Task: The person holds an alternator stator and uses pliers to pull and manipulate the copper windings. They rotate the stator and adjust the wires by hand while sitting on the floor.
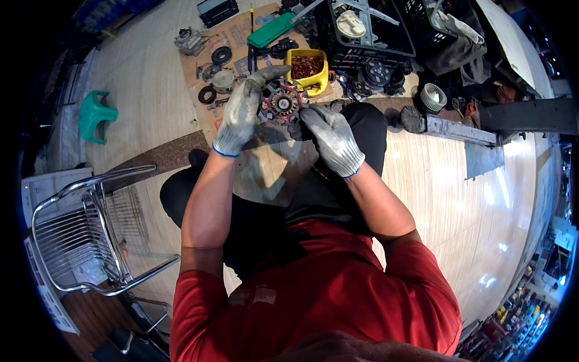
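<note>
Right gloved hand [332,134]: fingers curled at right edge of round slotted motor part [283,103], between hands. Left gloved hand [243,107]: fingers partly extended at part's upper left. Grip of both: cannot tell. Beyond: yellow tub [319,79], copper-coloured pieces [306,66] inside.

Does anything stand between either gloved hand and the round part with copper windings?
Nothing visible does: the left hand is right at the left side of the round part, and the right hand at its lower right. The yellow container sits beyond it, not between.
</note>
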Motion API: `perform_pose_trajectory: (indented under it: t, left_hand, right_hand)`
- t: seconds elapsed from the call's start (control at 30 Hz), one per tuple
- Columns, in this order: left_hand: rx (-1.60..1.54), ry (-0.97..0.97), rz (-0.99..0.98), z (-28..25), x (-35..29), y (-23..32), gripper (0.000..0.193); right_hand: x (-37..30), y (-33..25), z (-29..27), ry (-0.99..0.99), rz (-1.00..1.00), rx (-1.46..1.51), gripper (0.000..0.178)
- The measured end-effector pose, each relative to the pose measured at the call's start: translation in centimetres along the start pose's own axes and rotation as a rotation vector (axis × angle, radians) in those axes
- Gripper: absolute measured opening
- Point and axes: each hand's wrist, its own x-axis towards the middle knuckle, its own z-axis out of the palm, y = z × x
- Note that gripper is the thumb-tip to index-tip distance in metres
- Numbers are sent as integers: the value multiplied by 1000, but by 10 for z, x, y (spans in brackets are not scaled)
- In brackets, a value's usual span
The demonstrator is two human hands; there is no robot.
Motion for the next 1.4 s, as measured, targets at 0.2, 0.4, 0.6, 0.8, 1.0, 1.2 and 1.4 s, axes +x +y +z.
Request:
perform_pose_trajectory:
  t: [0.2,0.4,0.6,0.8,1.0,1.2,1.4]
  left_hand:
    - [-95,-1,-41,-1,-1,0,66]
    - [-83,0,-69,1,0,8,63]
    - [-74,4,-70,-3,-3,1,56]
    - [-55,27,-99,-5,-6,-6,51]
    - [-102,25,-81,-2,-4,-2,50]
    - [-67,13,-65,3,-1,8,50]
    - [-78,1,-85,2,0,5,52]
  right_hand:
    - [-3,-12,0,10,-7,-42,27]
    - [-6,-3,-5,17,-362,-387,18]
    - [-6,0,-4,30,-438,-475,25]
    - [-7,2,-5,26,-440,-482,25]
    - [-6,-2,3,60,-268,-181,20]
    - [-5,-19,7,57,248,337,24]
    - [-5,-11,7,68,176,265,25]
